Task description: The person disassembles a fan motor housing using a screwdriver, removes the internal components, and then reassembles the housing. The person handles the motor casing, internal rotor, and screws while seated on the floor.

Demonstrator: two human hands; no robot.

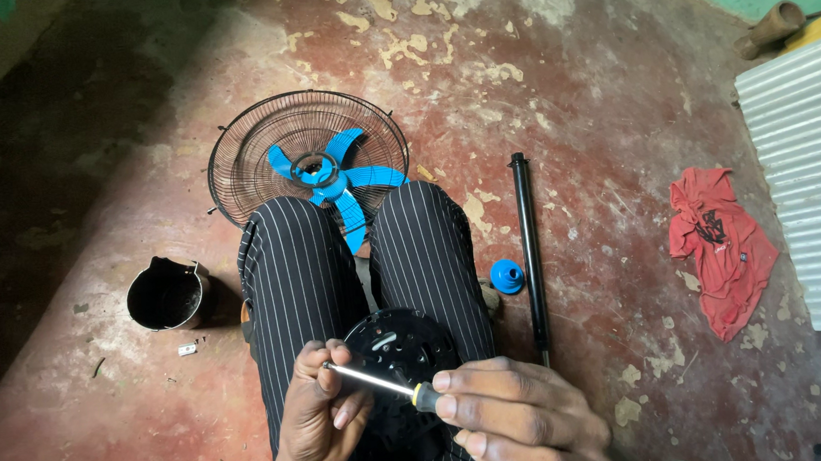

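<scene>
- A dark metal pot (167, 295) sits on the floor left of the person's striped-trousered legs; its inside looks black, and I cannot tell what it holds.
- The right hand (522, 423) is clenched around the handle of a screwdriver (382, 382); the left hand (322, 411) pinches the shaft near its tip.
- The screwdriver lies across a round black fan housing (401, 347) resting on the lap.
- Beyond the knees, a wire fan guard (306, 151) lies flat with a blue blade (336, 180) inside it.
- A black pole (530, 252) and a blue cap (506, 276) lie to the right.
- The worn red floor (563, 88) has chipped patches; a red cloth (720, 245) lies beside a corrugated sheet (807, 187).
</scene>
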